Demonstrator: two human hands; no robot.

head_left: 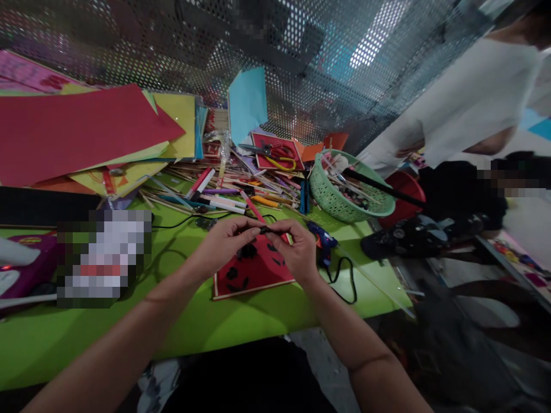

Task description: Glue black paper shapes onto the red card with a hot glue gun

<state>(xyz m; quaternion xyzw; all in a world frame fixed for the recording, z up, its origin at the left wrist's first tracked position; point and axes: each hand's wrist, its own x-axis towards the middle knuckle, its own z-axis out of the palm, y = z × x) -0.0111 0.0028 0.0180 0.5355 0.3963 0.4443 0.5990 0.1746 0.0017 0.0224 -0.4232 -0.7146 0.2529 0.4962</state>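
Observation:
Between the fingertips of both hands is a small dark piece [263, 229], too small to name for certain. My left hand [230, 238] pinches its left end. From the other side, my right hand [297, 246] grips it with thumb and fingers. Below them a red card [258, 275] with a pale stick border lies on the green table [172, 321], bearing several black petal-like shapes. Part of the card is hidden by my hands. A blue glue gun [322, 236] with a black cord rests just right of my right hand.
Behind the hands lie pens, thin sticks and scissors [279, 158] in a pile. A green basket [353, 215] stands at the right. Coloured paper sheets [86, 129] are stacked at the left, near a pixelated item [109, 252]. Other people [465, 103] are on the right.

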